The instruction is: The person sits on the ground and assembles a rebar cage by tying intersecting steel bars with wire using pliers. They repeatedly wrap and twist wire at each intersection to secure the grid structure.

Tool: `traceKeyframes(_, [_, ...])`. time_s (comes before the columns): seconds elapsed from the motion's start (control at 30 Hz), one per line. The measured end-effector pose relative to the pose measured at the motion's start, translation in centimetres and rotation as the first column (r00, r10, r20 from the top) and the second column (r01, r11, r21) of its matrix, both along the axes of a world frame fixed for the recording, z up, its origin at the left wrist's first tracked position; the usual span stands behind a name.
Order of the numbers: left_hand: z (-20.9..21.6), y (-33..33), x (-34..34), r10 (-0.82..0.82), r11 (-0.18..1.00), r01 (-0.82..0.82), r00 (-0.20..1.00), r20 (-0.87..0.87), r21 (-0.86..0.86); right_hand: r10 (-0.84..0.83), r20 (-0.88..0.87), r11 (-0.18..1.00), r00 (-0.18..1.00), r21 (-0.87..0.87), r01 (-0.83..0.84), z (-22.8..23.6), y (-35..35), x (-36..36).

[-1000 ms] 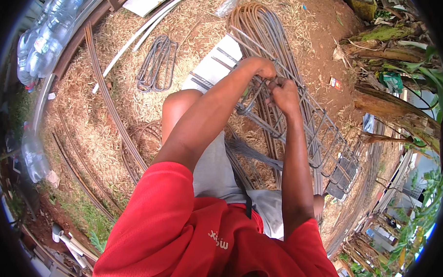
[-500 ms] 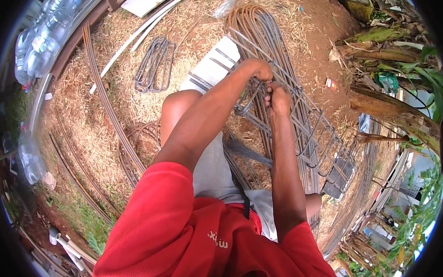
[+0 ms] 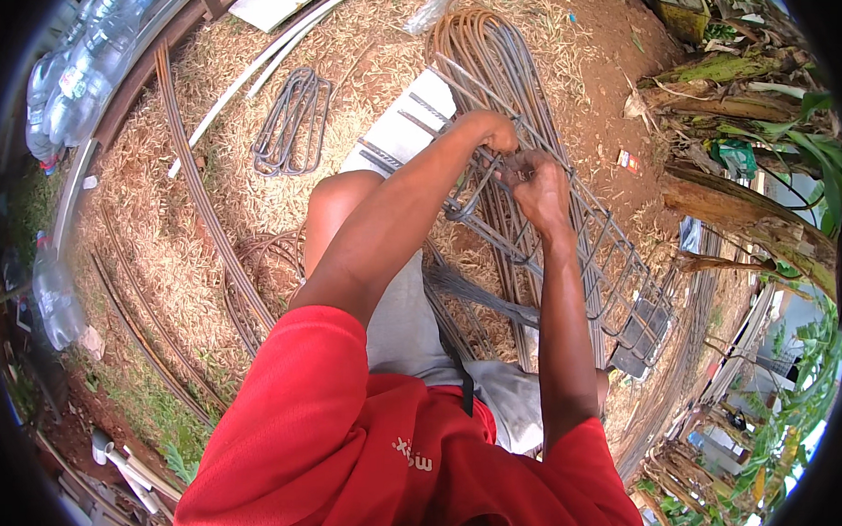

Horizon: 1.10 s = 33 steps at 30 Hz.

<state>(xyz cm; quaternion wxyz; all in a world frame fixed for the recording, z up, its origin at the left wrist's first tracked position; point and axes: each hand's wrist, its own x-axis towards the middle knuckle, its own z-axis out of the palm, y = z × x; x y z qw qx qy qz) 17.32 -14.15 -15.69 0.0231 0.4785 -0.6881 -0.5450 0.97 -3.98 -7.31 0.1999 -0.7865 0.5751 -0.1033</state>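
Both hands are up on the steel cage, the long frame of bars and square rings that lies across the straw-covered ground in front of the person's knees. The left hand is curled into a fist around one of the bars near the cage's upper end, fingers wrapped tight. The right hand sits just beside it, touching or almost touching, fingers pinched together at a crossing of bars; whatever it pinches is too small to make out. The two hands work at the same spot, knuckles close.

Under the cage lies a bundle of long curved rods, bent over at the top. A white board lies beneath the left forearm. Left of it, well apart from the hands, a small stack of bent steel rings rests on the straw. A hank of thin grey wire lies near the person's lap, below the cage. Plastic bottles line the far left edge.
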Motion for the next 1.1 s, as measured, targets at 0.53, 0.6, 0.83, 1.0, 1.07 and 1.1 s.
traceKeyframes(0.53, [0.7,1.4,1.2,0.241,0.97,-0.237,0.966,-0.088,0.058,-0.457,0.107,0.885,0.883,0.154,0.44,-3.6,0.1,2.5])
traceKeyframes(0.6, [1.0,1.4,1.3,0.271,0.951,-0.262,0.962,-0.035,0.163,-0.587,0.137,0.806,0.798,0.188,0.561,-4.4,0.2,3.1])
traceKeyframes(0.83, [2.1,1.7,1.6,0.256,0.956,-0.258,0.966,0.037,0.138,-0.461,0.295,0.886,0.837,0.197,0.419,-3.2,3.4,-3.1])
traceKeyframes(1.0, [0.5,1.6,2.7,0.273,0.957,-0.27,0.962,-0.012,0.109,-0.553,0.783,0.67,0.284,0.216,0.71,-0.9,10.4,-21.3])
traceKeyframes(1.07, [0.1,1.2,2.8,0.254,0.955,-0.265,0.963,0.09,0.134,-0.613,0.785,0.381,-0.087,0.39,0.838,-0.5,14.5,-29.4])
traceKeyframes(1.1, [-0.1,1.0,2.6,0.241,0.961,-0.252,0.965,0.103,0.117,-0.616,0.756,0.222,-0.223,0.438,0.871,-0.7,16.7,-32.9])
